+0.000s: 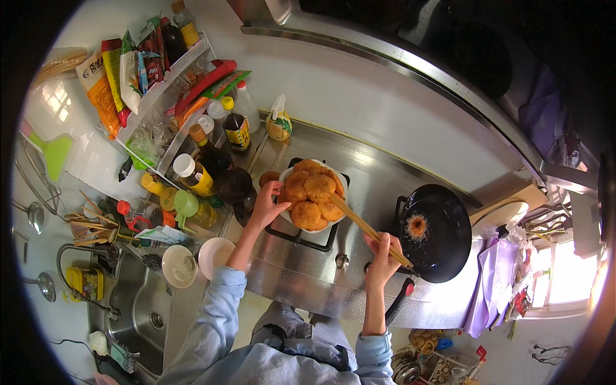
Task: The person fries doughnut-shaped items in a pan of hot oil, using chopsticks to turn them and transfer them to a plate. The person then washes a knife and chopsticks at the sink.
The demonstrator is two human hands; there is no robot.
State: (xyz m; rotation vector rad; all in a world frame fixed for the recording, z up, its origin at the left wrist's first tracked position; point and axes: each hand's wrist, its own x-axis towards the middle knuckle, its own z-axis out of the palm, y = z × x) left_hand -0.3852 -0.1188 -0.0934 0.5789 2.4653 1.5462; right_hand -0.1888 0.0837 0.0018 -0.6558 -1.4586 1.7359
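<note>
A white plate [312,230] heaped with several golden-brown fried cakes [308,215] rests on the left burner grate [327,241]. My left hand [267,204] is at the plate's left rim, thumb and fingers apart; whether it grips the rim I cannot tell. In my right hand [384,260] is a pair of long wooden chopsticks [358,221], their tips at the cakes on the heap's right side. To the right, a black wok [440,250] sits on the other burner, with one small browned piece [417,226] bubbling in oil.
The wok's handle [399,303] juts toward me over the counter edge. Two bowls [179,266] stand beside the sink [139,288] at left. Sauce and oil bottles [236,127] crowd the back left corner, with a spray bottle [279,120] nearby. A range hood [385,53] overhangs the stove.
</note>
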